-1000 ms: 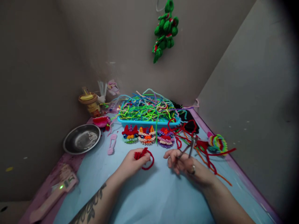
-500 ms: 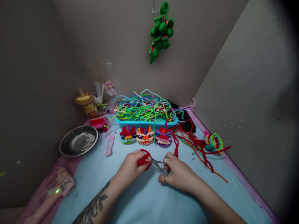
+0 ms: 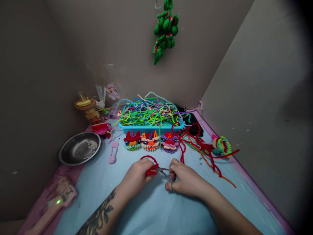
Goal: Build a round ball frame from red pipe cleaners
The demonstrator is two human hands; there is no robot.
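Note:
My left hand (image 3: 137,178) is closed on a red pipe cleaner (image 3: 149,164), whose loop arcs up over the knuckles. My right hand (image 3: 184,181) grips small metal scissors (image 3: 164,172), fingers through the handles, blades pointing left at the red piece beside my left fingertips. Both hands hover just above the light blue table cover (image 3: 156,209). Behind them stand three small pipe-cleaner figures in a row (image 3: 149,141).
A blue tray heaped with coloured pipe cleaners (image 3: 150,114) sits at the back. A steel bowl (image 3: 79,151) and a jar (image 3: 87,109) stand left, a pink tool with a green light (image 3: 52,207) at front left. Loose red strands (image 3: 198,143) and a rainbow coil (image 3: 222,145) lie right. A green ornament (image 3: 164,27) hangs overhead.
My right hand has brought the scissors from the right, blades up, over to the red pipe cleaner in my left hand. The left hand has barely moved.

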